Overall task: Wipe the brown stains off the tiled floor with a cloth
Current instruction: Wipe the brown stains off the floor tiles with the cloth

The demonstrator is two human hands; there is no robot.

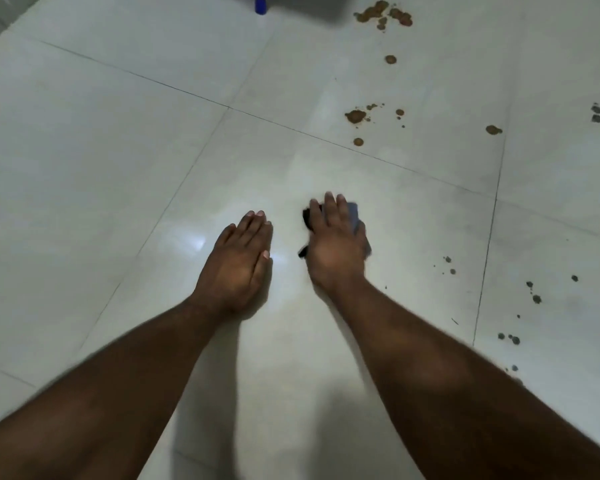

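The right hand (336,240) presses flat on the cloth (355,220). Just beside the cloth, the left hand (239,258) lies flat on the white tiled floor (101,150). Brown stains (355,116) sit far past the cloth, bare tile between.

Blue bottle-like object (261,4) stood at the far edge, beside a dark shape (312,3) (both cropped, unidentifiable).
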